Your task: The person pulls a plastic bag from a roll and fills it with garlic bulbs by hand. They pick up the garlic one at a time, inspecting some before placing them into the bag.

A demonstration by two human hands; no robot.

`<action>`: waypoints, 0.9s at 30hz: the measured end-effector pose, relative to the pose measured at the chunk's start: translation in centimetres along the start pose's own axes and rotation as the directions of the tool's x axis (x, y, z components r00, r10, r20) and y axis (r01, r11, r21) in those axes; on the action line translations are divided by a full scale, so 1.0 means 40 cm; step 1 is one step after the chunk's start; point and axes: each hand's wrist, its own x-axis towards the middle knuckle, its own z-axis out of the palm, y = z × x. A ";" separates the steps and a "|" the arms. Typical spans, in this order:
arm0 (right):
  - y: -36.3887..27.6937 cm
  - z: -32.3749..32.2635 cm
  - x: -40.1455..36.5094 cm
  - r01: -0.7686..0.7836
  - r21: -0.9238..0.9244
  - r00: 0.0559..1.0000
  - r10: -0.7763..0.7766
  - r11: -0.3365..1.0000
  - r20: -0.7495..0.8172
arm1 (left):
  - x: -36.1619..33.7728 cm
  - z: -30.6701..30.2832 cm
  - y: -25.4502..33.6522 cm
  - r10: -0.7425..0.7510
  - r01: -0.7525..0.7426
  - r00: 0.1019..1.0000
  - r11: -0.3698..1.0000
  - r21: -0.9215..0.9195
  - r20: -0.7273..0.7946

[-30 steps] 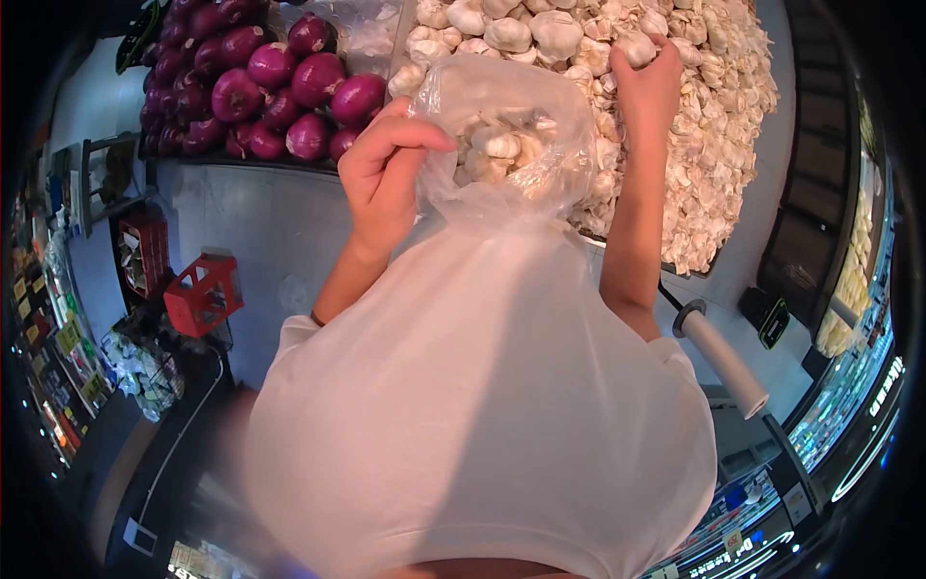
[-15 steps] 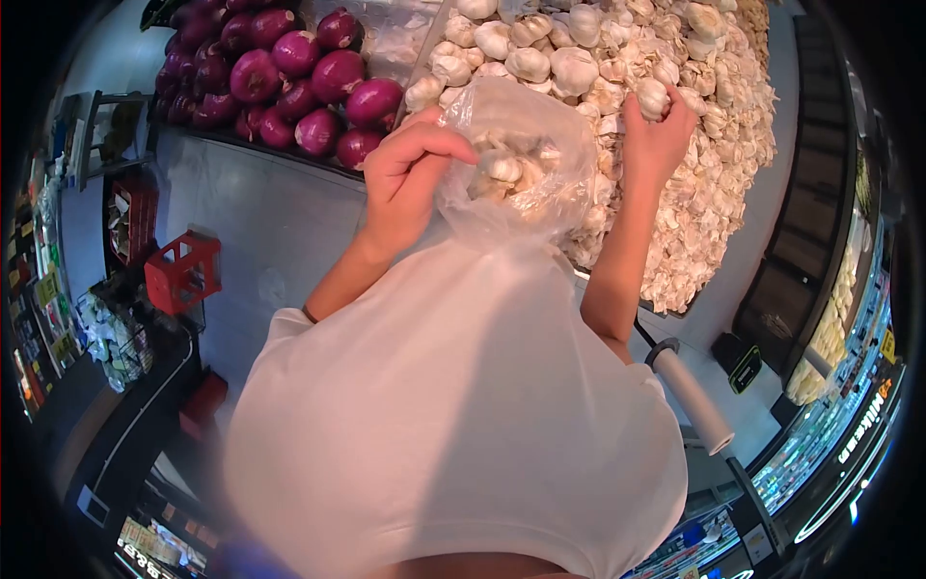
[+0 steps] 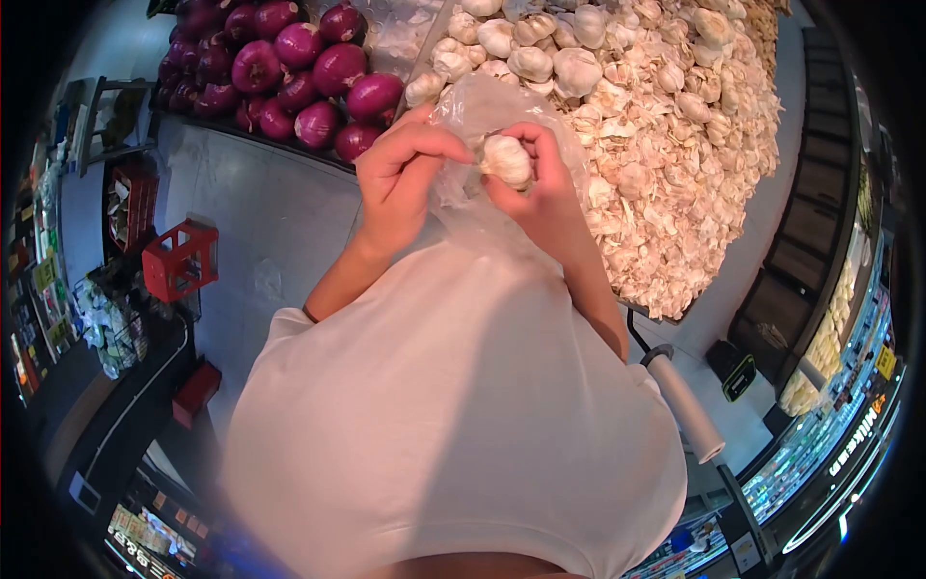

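A: Plastic bag (image 3: 453, 198), is it filled already?
B: I cannot tell. Left hand (image 3: 400, 183) fingers pinch its rim; right hand (image 3: 545, 198) fingers grasp one garlic bulb (image 3: 506, 159) at the mouth, not yet dropped in.

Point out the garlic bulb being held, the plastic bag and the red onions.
garlic bulb (image 3: 506, 159), head view, its rounded side.
plastic bag (image 3: 479, 99), head view, clear film above the bulb.
red onions (image 3: 339, 68), head view, one onion mid-pile.
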 end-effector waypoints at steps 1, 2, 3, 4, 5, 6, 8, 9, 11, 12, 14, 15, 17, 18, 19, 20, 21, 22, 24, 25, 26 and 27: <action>0.011 0.008 0.000 -0.016 -0.114 1.000 0.019 0.993 0.022 | -0.002 0.000 -0.001 0.007 -0.007 1.000 1.000 0.003 0.001; 0.017 0.011 0.003 -0.028 -0.229 0.998 0.038 0.973 0.041 | -0.003 0.000 -0.002 0.016 -0.016 1.000 1.000 0.005 0.002; 0.020 0.009 0.008 0.084 -0.317 0.996 -0.071 0.945 0.051 | -0.002 0.001 -0.002 0.021 -0.021 1.000 1.000 0.012 0.005; 0.024 0.006 0.013 0.190 -0.401 0.982 -0.177 0.896 0.071 | -0.003 0.004 0.000 0.025 -0.025 1.000 1.000 0.019 0.006; 0.027 0.003 0.018 0.293 -0.478 0.955 -0.279 0.828 0.101 | -0.004 0.006 0.002 0.030 -0.030 1.000 0.999 0.026 0.008; 0.031 0.004 0.023 0.274 -0.542 0.960 -0.256 0.795 0.110 | -0.006 0.006 0.002 0.009 -0.009 1.000 1.000 0.023 0.017; 0.037 0.009 0.032 0.236 -0.660 0.970 -0.208 0.713 0.122 | -0.012 0.005 -0.001 -0.033 0.032 0.999 0.999 0.018 0.036; 0.037 0.011 0.035 0.238 -0.677 0.970 -0.201 0.696 0.134 | -0.013 0.007 -0.002 -0.040 0.039 0.999 0.999 0.023 0.035; 0.037 0.016 0.041 0.242 -0.709 0.970 -0.186 0.662 0.158 | -0.013 0.012 -0.004 -0.055 0.054 0.998 0.998 0.033 0.033; 0.041 0.016 0.044 0.301 -0.716 0.953 -0.227 0.629 0.201 | -0.013 0.013 -0.003 -0.050 0.049 0.998 0.998 0.035 0.029; 0.056 0.018 0.045 0.414 -0.720 0.908 -0.302 0.557 0.289 | -0.010 0.012 -0.002 -0.038 0.037 0.999 0.999 0.039 0.019; 0.065 0.022 0.040 0.432 -0.689 0.901 -0.317 0.581 0.298 | -0.010 0.012 -0.005 -0.041 0.040 0.999 0.998 0.040 0.007; 0.077 0.027 0.031 0.458 -0.635 0.889 -0.341 0.622 0.306 | -0.011 0.010 -0.014 -0.047 0.047 0.999 0.998 0.044 -0.015; 0.079 0.028 0.029 0.465 -0.612 0.885 -0.351 0.640 0.305 | -0.010 0.012 -0.015 -0.041 0.042 0.999 0.998 0.038 -0.023; 0.077 0.027 0.030 0.462 -0.601 0.887 -0.355 0.652 0.297 | -0.008 0.017 -0.016 -0.036 0.037 0.999 0.999 0.032 -0.031; 0.075 0.025 0.030 0.468 -0.611 0.883 -0.358 0.639 0.303 | -0.007 0.021 -0.015 -0.033 0.034 0.999 0.999 0.025 -0.038; 0.072 0.023 0.029 0.474 -0.619 0.880 -0.361 0.626 0.309 | -0.007 0.025 -0.011 -0.046 0.047 0.998 0.999 0.023 -0.037; 0.069 0.019 0.031 0.490 -0.646 0.871 -0.363 0.585 0.332 | -0.006 0.028 -0.005 -0.058 0.059 0.998 0.998 0.022 -0.037; 0.080 0.019 0.040 0.487 -0.665 0.871 -0.368 0.567 0.324 | -0.004 0.030 -0.005 -0.061 0.062 0.997 0.998 0.021 -0.042; 0.100 0.026 0.045 0.466 -0.658 0.882 -0.369 0.592 0.293 | -0.004 0.029 -0.010 -0.055 0.056 0.997 0.998 0.021 -0.048; 0.110 0.030 0.048 0.446 -0.650 0.892 -0.370 0.616 0.261 | -0.004 0.029 -0.013 -0.048 0.049 0.997 0.999 0.021 -0.053; 0.106 0.028 0.049 0.420 -0.657 0.904 -0.349 0.626 0.246 | -0.003 0.030 -0.012 -0.048 0.050 0.997 0.998 0.027 -0.055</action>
